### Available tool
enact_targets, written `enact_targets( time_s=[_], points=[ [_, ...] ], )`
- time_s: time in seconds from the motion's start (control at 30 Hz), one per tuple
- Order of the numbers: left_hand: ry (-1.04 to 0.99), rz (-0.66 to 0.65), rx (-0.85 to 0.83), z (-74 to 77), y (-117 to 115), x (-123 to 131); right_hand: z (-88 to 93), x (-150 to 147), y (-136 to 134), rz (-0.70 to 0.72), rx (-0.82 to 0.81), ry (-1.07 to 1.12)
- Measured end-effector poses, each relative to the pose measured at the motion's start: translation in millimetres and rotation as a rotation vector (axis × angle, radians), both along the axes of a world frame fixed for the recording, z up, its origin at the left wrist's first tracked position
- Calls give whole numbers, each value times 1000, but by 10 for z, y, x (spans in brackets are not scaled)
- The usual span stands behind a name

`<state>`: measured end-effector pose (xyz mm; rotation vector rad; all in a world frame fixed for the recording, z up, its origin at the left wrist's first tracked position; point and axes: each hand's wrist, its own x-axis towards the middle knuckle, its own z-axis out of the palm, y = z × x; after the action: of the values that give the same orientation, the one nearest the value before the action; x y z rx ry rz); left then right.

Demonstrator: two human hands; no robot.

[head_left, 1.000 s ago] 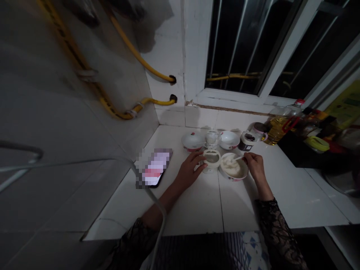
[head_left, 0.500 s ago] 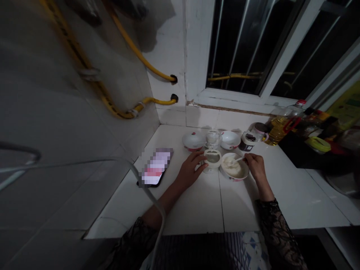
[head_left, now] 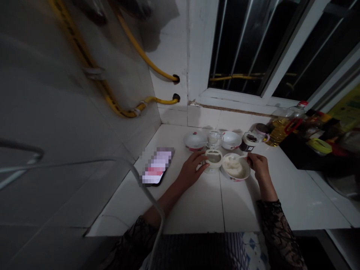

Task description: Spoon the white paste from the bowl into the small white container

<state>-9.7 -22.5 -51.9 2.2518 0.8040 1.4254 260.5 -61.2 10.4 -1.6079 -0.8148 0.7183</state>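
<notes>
My left hand (head_left: 192, 167) curves its fingers around the near left side of a clear jar (head_left: 213, 168) with a pale rim, which stands on the counter. In my right hand (head_left: 259, 165) is the handle of a white spoon (head_left: 239, 156). The spoon's bowl is over or in a creamy white mass (head_left: 233, 165) inside a patterned bowl (head_left: 237, 180), just right of the jar. Behind them stand a white bowl (head_left: 194, 141), a clear glass container (head_left: 214, 139) and a second white bowl (head_left: 231, 140).
A phone (head_left: 159, 165) with a lit, blurred screen lies at the left. A dark-labelled jar (head_left: 248, 142), an oil bottle (head_left: 277, 131) and a black box (head_left: 295, 152) line the back right. A grey cable or rod (head_left: 140, 180) crosses the left foreground.
My right hand has shifted slightly right, and the spoon has moved up toward the bowl's far rim. The left hand keeps its place on the jar. The whole view has shifted a little.
</notes>
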Motion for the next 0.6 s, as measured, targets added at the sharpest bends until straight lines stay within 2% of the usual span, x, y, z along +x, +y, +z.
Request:
enact_targets(
  time_s=[0.17, 0.3, 0.37, 0.5, 0.53, 0.6],
  points=[
    [-7, -6, 15, -4, -3, 1, 30, -171, -18, 32, 146, -33],
    [-3, -5, 12, 2, -5, -4, 11, -407, -71, 55, 325, -228],
    [1, -5, 24, 3, -1, -6, -9, -501, -109, 138, 410, -415],
    [1, -2, 36, -4, 10, -4, -20, -581, -176, 449, 483, -820],
    [3, -1, 33, -7, 11, -4, -9, -575, -192, 476, 497, -862],
    [3, 2, 28, -11, 10, -5, 25, -527, -221, 416, 513, -856]
  ],
)
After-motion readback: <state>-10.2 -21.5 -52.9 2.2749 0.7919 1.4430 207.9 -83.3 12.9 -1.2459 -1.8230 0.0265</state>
